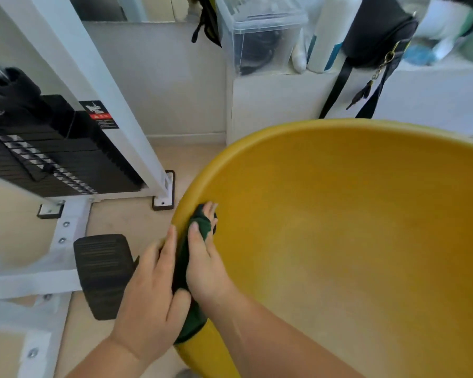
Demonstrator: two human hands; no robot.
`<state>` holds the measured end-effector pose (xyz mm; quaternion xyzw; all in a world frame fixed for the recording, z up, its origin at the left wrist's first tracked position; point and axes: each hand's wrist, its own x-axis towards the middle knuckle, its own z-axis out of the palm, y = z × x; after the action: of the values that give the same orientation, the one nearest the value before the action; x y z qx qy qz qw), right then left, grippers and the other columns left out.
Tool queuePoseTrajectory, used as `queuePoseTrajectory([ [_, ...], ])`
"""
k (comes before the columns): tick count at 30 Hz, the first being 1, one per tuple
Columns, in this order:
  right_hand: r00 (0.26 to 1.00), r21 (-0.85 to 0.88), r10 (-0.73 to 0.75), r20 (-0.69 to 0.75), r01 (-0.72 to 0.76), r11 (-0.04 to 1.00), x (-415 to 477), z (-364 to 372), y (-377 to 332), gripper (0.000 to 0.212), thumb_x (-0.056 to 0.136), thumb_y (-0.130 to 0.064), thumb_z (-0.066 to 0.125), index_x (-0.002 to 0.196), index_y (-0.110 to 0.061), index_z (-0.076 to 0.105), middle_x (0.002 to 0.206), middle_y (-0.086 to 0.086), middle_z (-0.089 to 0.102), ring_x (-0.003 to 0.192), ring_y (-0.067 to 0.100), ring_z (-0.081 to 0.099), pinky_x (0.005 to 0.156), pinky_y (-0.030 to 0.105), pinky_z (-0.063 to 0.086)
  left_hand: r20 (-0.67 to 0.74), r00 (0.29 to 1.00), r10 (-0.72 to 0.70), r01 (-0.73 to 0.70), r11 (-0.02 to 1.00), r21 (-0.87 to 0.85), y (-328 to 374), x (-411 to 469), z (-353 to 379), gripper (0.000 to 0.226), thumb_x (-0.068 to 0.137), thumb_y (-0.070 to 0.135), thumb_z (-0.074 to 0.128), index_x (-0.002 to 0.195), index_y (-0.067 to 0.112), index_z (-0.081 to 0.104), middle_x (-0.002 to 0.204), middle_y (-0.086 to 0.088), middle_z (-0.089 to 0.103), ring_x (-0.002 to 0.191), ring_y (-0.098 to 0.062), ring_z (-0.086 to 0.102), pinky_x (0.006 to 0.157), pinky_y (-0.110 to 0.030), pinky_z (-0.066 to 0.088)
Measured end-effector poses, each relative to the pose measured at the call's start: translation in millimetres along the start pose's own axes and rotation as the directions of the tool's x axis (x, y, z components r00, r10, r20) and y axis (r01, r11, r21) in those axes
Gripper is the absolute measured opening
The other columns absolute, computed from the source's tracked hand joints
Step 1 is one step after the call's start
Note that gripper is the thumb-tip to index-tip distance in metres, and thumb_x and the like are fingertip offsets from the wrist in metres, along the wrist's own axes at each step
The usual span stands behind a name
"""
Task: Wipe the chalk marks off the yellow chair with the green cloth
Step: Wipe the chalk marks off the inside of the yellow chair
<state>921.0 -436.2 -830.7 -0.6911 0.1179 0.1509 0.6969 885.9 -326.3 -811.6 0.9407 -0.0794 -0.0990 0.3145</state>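
1. The floor (126,214) is pale beige. A low white wall (279,102) runs across the far side of the room.
2. At the left stands a white-framed weight machine (101,85) with a stack of black plates (52,165). Its feet are bolted to white base bars. A black ribbed foot pedal (104,271) lies on the floor just beside the chair's left edge.
3. On top of the low wall stand a clear plastic box (260,36) and a black bag (377,36). The bag's dark straps (336,91) hang down the wall face.
4. The yellow chair (339,200) fills the right and lower part of the view. It is a rounded shell seen from above, with its hollow facing up. A pale, dusty haze lies over the inner surface.
5. The green cloth (181,264) is draped over the chair's left rim. Bunched into a long strip, it has its long axis along the rim, from the near lower end up towards the far side.
6. The left hand (150,290) lies on the outer side of the rim. Its fingers are straight and its thumb presses on the cloth.
7. The right hand (205,266) is inside the shell, against the rim. It grips the far end of the cloth, which is caught between the thumb and fingers.
8. The two hands sit just beside each other, with the cloth strip between them.
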Motion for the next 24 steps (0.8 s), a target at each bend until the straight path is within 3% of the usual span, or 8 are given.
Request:
queuePoseTrajectory([
  [3, 0.985, -0.285, -0.175, 0.004, 0.168, 0.944, 0, 5, -30, 0.062, 0.108, -0.043, 0.023, 0.159, -0.033, -0.012, 0.163, -0.019, -0.029, 0.147, 0.004, -0.035, 0.122, 0.03, -0.019, 0.138, 0.99, 0.015, -0.01, 0.999, -0.039, -2, -12, -18, 0.074, 0.075, 0.04, 0.043, 0.148, 0.024, 0.038, 0.125, 0.013, 0.037, 0.102, -0.005, 0.047, 0.089, -0.033, 0.049],
  [6, 0.96, -0.794, -0.251, 0.123, 0.247, 0.555, 12, 7, -36, 0.064, 0.106, -0.047, 0.026, 0.163, -0.024, 0.008, 0.169, -0.01, -0.015, 0.146, 0.027, -0.04, 0.122, 0.049, -0.019, 0.237, 0.971, 0.023, -0.024, 1.0, 0.002, -4, -11, -38, 0.056, 0.086, 0.027, 0.055, 0.141, 0.028, 0.041, 0.13, 0.011, 0.038, 0.104, -0.003, 0.049, 0.096, -0.028, 0.048],
  [9, 0.951, -0.941, -0.26, 0.167, 0.233, 0.247, 31, -6, -47, 0.059, 0.106, -0.05, 0.026, 0.158, -0.022, 0.033, 0.17, -0.006, 0.01, 0.154, 0.027, -0.023, 0.122, 0.056, -0.013, 0.305, 0.952, 0.032, -0.04, 0.999, 0.021, -3, -8, -52, 0.072, 0.091, 0.021, 0.06, 0.153, 0.03, 0.025, 0.132, 0.021, 0.029, 0.115, 0.003, 0.039, 0.103, -0.019, 0.037],
  [11, 0.944, -0.961, -0.27, 0.189, 0.234, 0.148, 46, -18, -56, 0.058, 0.105, -0.05, 0.026, 0.153, -0.022, 0.042, 0.167, -0.005, 0.024, 0.156, 0.024, -0.012, 0.123, 0.056, -0.01, 0.339, 0.94, 0.026, -0.035, 0.999, 0.021, 2, -10, -55, 0.085, 0.093, 0.026, 0.06, 0.157, 0.032, 0.004, 0.137, 0.024, 0.021, 0.123, 0.004, 0.033, 0.106, -0.017, 0.032],
  [15, 0.946, -0.972, -0.289, 0.149, 0.194, 0.132, 71, -49, -68, 0.059, 0.105, -0.052, 0.021, 0.149, -0.022, 0.048, 0.159, -0.003, 0.041, 0.158, 0.023, 0.0, 0.125, 0.054, -0.004, 0.325, 0.945, -0.038, 0.032, 0.999, 0.025, 5, -16, -50, 0.088, 0.093, 0.029, 0.059, 0.159, 0.029, 0.001, 0.135, 0.019, 0.028, 0.116, -0.004, 0.043, 0.1, -0.026, 0.042],
  [20, 0.948, -0.986, -0.317, 0.029, 0.079, 0.145, 104, -109, -80, 0.059, 0.105, -0.052, 0.017, 0.15, -0.023, 0.044, 0.161, -0.003, 0.038, 0.158, 0.023, 0.002, 0.125, 0.055, -0.004, 0.164, 0.984, -0.067, 0.051, 0.994, 0.098, 11, -9, -52, 0.067, 0.088, 0.048, 0.04, 0.148, 0.019, 0.045, 0.106, 0.008, 0.059, 0.085, -0.007, 0.058, 0.073, -0.03, 0.056],
  [22, 0.939, -0.986, -0.342, -0.037, 0.022, 0.165, 117, -144, -82, 0.058, 0.105, -0.051, 0.017, 0.15, -0.025, 0.043, 0.16, -0.003, 0.039, 0.157, 0.023, 0.004, 0.125, 0.055, -0.004, 0.067, 0.994, -0.081, 0.071, 0.988, 0.14, 21, 3, -53, 0.059, 0.087, 0.046, 0.041, 0.13, 0.013, 0.065, 0.099, 0.002, 0.067, 0.081, -0.01, 0.061, 0.071, -0.033, 0.057],
  [24, 0.929, -0.981, -0.349, -0.122, -0.059, 0.187, 124, -182, -84, 0.058, 0.105, -0.05, 0.016, 0.148, -0.023, 0.044, 0.157, -0.001, 0.042, 0.157, 0.024, 0.007, 0.125, 0.057, -0.004, -0.024, 0.993, -0.113, 0.115, 0.977, 0.179, 33, 24, -52, 0.045, 0.09, 0.037, 0.05, 0.123, 0.013, 0.067, 0.106, -0.001, 0.067, 0.089, -0.016, 0.063, 0.077, -0.036, 0.056],
])
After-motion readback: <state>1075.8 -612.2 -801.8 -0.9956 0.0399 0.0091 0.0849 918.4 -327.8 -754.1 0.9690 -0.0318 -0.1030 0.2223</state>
